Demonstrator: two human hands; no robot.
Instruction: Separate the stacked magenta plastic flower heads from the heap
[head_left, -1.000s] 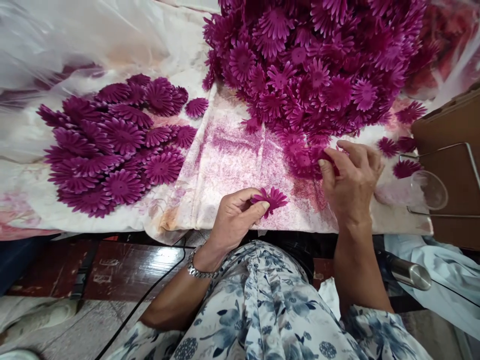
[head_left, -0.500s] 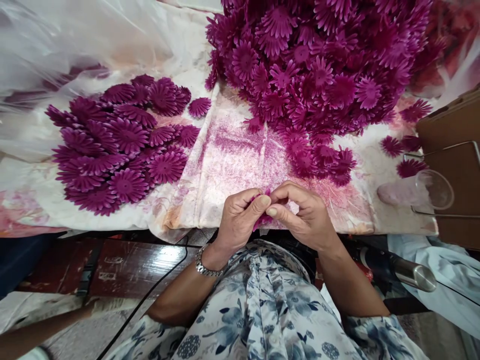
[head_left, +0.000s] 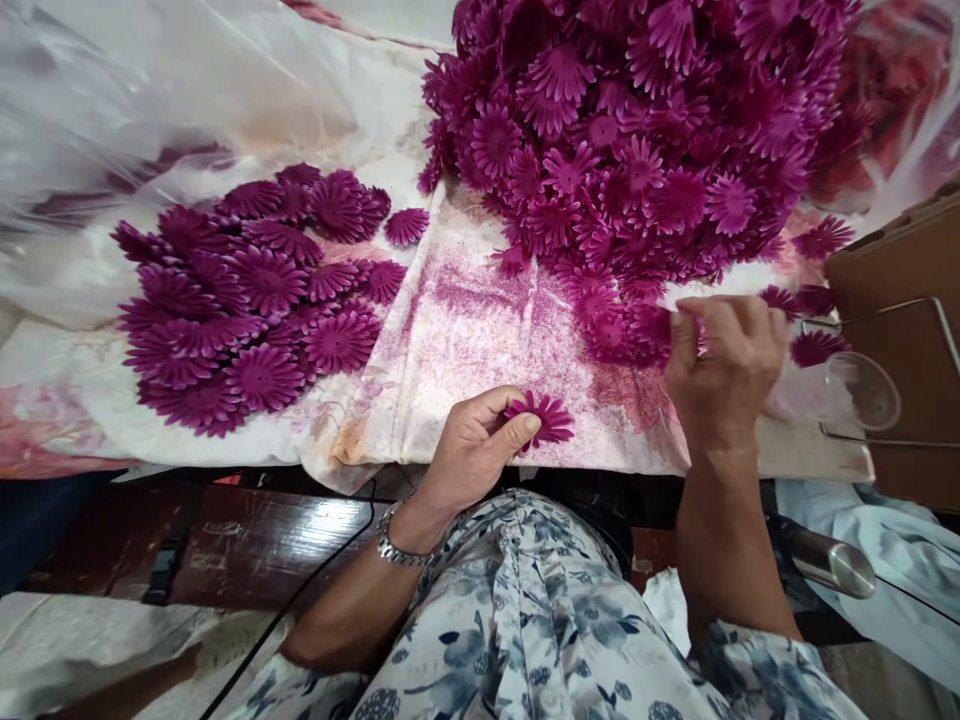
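A purple petal piece [head_left: 550,420] is pinched between the thumb and fingers of my left hand [head_left: 480,440], just above the table's front edge. My right hand [head_left: 726,365] is over the lower right end of the big heap of purple flower pieces [head_left: 637,170], its thumb and fingers bent at the small cluster there. It touches or covers some of those pieces; what lies between its fingertips is hidden. On the left side of the cloth lies a flatter pile of purple flowers [head_left: 262,290].
A stained cloth [head_left: 480,340] covers the table. At right are a clear plastic cup [head_left: 862,390], a cardboard box [head_left: 900,340] with a wire frame and a steel-ended cylinder [head_left: 832,560]. Clear plastic [head_left: 150,90] spreads at upper left.
My right hand has left my left hand and moved right and forward to the edge of the big heap. My left hand still grips the petal piece, now more visible.
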